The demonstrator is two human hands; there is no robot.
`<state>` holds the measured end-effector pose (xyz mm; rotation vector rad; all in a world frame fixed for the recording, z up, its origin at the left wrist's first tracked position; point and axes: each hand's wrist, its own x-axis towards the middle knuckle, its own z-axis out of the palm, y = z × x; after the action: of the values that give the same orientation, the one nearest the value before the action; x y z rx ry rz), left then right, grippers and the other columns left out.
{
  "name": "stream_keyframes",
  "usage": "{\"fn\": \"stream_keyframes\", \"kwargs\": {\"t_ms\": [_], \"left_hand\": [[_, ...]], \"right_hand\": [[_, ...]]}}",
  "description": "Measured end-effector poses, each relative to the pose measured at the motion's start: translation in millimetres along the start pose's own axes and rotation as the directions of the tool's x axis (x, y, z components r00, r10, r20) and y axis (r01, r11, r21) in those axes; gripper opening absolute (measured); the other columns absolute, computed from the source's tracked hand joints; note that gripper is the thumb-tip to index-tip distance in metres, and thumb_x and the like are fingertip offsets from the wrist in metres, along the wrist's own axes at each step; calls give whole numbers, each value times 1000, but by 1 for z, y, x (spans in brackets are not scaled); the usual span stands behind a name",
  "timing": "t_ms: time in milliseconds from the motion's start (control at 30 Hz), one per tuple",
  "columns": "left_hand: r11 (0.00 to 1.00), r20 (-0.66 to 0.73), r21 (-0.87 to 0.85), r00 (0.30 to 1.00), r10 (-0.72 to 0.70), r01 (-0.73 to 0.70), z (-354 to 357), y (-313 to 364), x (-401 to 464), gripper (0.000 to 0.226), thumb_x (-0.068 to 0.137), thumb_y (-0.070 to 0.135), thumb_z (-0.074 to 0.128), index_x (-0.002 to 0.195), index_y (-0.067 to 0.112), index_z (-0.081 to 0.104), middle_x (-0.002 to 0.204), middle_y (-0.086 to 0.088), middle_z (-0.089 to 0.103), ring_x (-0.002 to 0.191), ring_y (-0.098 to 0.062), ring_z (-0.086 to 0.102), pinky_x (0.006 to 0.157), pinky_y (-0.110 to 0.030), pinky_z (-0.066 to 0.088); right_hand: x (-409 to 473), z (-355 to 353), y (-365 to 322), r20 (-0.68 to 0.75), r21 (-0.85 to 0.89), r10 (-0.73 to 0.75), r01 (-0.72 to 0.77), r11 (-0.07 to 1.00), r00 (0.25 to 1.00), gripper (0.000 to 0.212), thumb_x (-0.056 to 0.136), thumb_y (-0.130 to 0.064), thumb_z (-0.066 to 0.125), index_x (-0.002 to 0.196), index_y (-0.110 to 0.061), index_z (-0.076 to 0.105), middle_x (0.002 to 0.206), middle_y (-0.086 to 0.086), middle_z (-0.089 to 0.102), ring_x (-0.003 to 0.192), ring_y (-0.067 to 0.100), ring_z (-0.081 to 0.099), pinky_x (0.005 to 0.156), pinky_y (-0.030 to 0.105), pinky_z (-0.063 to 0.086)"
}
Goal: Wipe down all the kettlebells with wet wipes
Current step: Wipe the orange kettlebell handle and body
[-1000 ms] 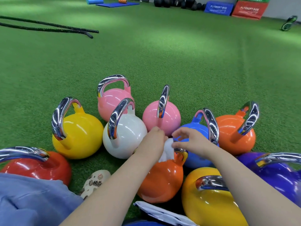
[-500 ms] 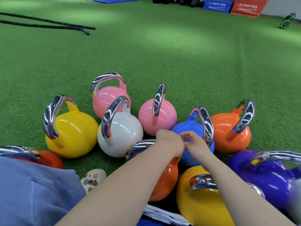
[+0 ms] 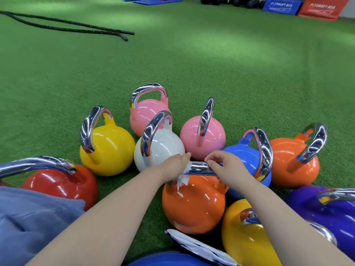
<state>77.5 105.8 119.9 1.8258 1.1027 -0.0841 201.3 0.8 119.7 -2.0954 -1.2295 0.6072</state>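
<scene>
Both hands work the chrome handle [image 3: 201, 167] of the glossy orange kettlebell [image 3: 193, 204] at six o'clock.
Left hand [image 3: 172, 166] grips a crumpled white wet wipe [image 3: 183, 179], mostly hidden; right hand [image 3: 224, 166] pinches the handle, fingertips curled.

A single head-worn wide-angle view looks forward and down from close above the kettlebells [image 3: 193, 204] clustered on the green turf [image 3: 192, 64]; both forearms reach in from the bottom edge, and distant gym gear lines the top.
</scene>
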Motion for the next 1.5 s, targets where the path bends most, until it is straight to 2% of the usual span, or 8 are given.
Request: {"fn": "stream_keyframes", "kwargs": {"t_ms": [200,333,533,667,867,1100,1267,1500], "left_hand": [[903,-34,-353,961,-273,244,9,-21,3,51,101,37,26,127,0,48,114,-20,58,112,-32,48,93,-28,35],[998,-72,-54,997,-18,14,7,-11,6,28,101,24,29,89,13,51,92,-9,57,99,-27,49,92,-31,38],[829,-33,517,962,270,-215,26,40,-1,24,91,9,42,115,11,46,102,-4,64,97,-28,55,68,-32,35],[832,75,521,981,178,-191,31,50,11,27,92,8,40,118,8,49,113,-9,60,104,-29,54,71,-32,35],[912,205,386,977,62,-139,12,35,21,22,97,17,30,83,12,47,97,-11,50,81,-23,40,75,-29,32],[976,111,-173,987,-113,131,2,-18,30,31,94,12,38,63,16,42,66,-1,43,61,-13,39,55,-22,30],[730,23,-653,969,-248,202,15,-50,37,22,93,19,47,71,16,49,74,-1,50,66,-15,49,64,-26,45],[532,-31,-835,953,-300,141,36,-62,29,41,96,13,35,60,12,54,56,-5,54,55,-17,50,53,-24,41]], "right_hand": [[-8,-7,3,-27,-113,-70,66,991,997,5,87,-22,62,89,-26,63,94,-8,58,90,8,51,74,16,34],[-13,-7,8,-52,-11,-39,39,999,998,11,85,-22,66,88,-31,60,97,-6,62,88,6,54,77,16,38],[-13,1,22,-146,114,-18,35,993,989,17,80,-20,72,87,-26,58,86,-15,63,86,-3,58,72,3,40],[-13,-3,27,-126,221,-8,36,975,992,15,77,-12,74,84,-21,63,83,-14,66,88,1,59,72,2,40],[-12,-3,24,-109,216,2,22,976,994,17,75,-16,76,79,-25,63,77,-16,63,85,-4,56,73,1,39],[-15,-2,22,-125,238,37,-6,971,991,20,76,-15,75,75,-30,63,80,-17,64,86,-3,56,70,0,39],[-17,0,20,-147,235,51,-16,972,988,17,77,-14,74,79,-28,63,83,-14,65,86,-4,56,68,-4,36],[-17,-1,18,-151,237,78,-41,971,985,19,77,-14,74,77,-29,62,81,-15,64,82,-6,56,67,-3,37]]}}
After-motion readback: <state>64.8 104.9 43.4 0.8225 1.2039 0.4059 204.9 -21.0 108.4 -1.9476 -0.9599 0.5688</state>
